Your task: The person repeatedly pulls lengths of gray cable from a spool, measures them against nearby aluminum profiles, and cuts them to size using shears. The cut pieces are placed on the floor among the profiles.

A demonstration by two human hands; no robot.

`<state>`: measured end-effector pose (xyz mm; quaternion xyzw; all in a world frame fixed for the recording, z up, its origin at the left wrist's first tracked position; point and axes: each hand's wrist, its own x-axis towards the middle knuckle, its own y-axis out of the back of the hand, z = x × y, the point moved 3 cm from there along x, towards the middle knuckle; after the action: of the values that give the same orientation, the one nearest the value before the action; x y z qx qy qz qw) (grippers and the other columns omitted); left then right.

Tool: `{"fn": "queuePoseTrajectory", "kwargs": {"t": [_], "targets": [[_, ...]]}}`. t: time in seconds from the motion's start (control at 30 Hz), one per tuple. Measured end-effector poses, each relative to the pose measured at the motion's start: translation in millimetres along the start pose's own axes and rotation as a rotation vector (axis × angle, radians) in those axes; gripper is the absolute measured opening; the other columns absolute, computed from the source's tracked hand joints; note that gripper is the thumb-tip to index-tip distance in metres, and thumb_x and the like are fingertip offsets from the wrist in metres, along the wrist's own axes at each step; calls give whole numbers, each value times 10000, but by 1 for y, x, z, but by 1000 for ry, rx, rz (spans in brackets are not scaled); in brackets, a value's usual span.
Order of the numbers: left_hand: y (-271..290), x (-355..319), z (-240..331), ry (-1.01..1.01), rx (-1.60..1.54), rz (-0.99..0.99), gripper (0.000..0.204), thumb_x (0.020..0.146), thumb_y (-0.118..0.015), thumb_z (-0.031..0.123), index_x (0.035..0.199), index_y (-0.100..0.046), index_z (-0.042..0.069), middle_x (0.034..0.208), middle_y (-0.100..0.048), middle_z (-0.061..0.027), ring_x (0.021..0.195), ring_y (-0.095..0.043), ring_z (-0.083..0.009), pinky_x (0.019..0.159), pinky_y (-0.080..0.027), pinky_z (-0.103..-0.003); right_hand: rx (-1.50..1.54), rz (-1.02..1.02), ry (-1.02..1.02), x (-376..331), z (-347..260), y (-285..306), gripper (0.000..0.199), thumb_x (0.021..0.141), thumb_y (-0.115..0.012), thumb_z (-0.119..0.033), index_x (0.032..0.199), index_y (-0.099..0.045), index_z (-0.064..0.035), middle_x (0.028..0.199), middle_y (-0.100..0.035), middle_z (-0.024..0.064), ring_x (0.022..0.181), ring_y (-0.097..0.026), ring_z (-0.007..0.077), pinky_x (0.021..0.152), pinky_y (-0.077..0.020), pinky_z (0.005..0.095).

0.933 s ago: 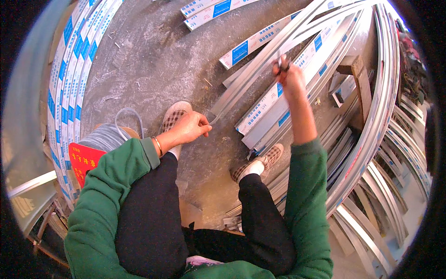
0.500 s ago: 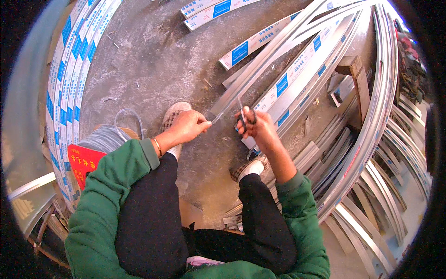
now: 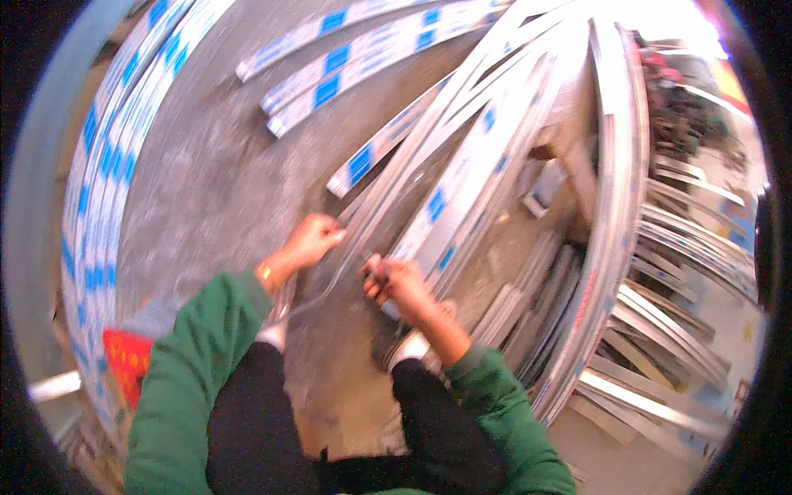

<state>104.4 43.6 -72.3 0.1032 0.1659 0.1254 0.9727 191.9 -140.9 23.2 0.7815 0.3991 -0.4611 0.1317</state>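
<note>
My left hand (image 3: 312, 241) is closed in a pinch beside the long metal strips (image 3: 388, 186). A thin clear flexible strip (image 3: 328, 290) curves below it over the floor; blur hides exactly where it meets my fingertips. To its right, my right hand (image 3: 400, 285) is curled round a small pair of scissors (image 3: 374, 275), whose dark handles show only as a smear. At the left stands a spool (image 3: 157, 318) of clear strip with a red label (image 3: 126, 363), next to my left sleeve.
White-and-blue wrapped profiles (image 3: 330, 78) lie across the floor ahead, and more line the left side (image 3: 103, 206). Long bare profiles (image 3: 610, 214) run down the right, with a wooden piece (image 3: 577, 169) beside them. Offcuts (image 3: 536, 280) lie near my right arm.
The view has swung, so the floor and profiles sit lower and further left. Both hands have shifted left in the picture, and the clear strip now trails below my left hand.
</note>
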Motion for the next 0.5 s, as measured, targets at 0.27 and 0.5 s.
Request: {"fn": "queuePoseTrajectory", "kwargs": {"t": [0.27,0.5], "targets": [[-2,-2,-8,184,-29,-15,263,847,-701,187,976,-702,-42,842,-717,-100,781,-652,-146,718,-522,-326,-57,207,357,60,-79,53,322,955,-570,-362,866,-648,-63,649,-626,22,513,-551,100,457,-403,228],[-1,-4,-1,177,-34,-29,262,880,-679,201,971,-699,-43,830,-705,-101,749,-625,-142,698,-507,-329,57,292,467,101,-172,88,380,954,-559,-420,955,-631,-46,764,-665,61,581,-586,106,493,-441,224]]}}
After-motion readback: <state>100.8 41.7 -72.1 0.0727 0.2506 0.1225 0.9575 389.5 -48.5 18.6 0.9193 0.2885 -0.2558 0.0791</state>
